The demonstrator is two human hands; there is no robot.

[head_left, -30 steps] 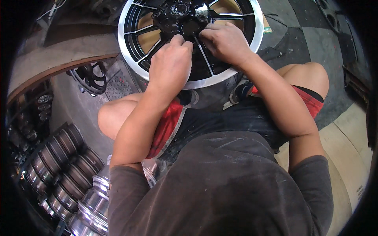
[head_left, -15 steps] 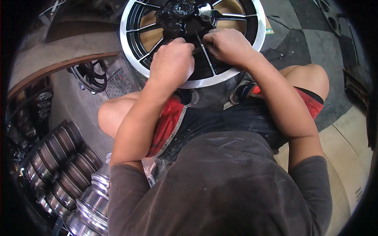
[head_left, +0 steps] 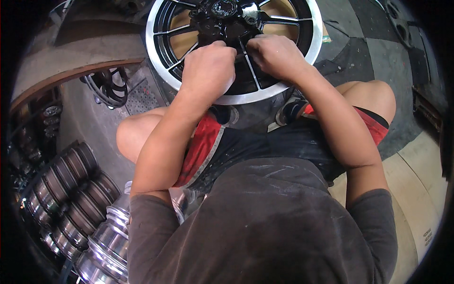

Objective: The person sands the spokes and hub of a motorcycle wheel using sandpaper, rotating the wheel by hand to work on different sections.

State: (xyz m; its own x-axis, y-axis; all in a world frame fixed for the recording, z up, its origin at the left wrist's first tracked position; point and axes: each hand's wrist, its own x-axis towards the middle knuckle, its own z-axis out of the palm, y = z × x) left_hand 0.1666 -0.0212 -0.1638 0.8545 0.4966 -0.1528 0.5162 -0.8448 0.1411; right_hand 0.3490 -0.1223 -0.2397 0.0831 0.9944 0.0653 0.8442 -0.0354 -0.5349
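Head view: bare L hand & bare R hand, fingers curled in by the silver-faced spokes; can't tell what, if anything, they pinch. Round black-and-silver metal wheel, top ctr, face-up: prob. heavy, stiff, gloss paint slick & scratch-prone; best hold = opp. sides of bright silver rim. Round hub emblem illegible; flat tan sheet, far R, has dark print, too small to read.

The top edge cuts off the wheel, while the left hand and right hand hide their own fingertips, so whether they pinch anything cannot be told. Shorts partly cover the shoes. The shirt and lower edge cut into the silver rims.
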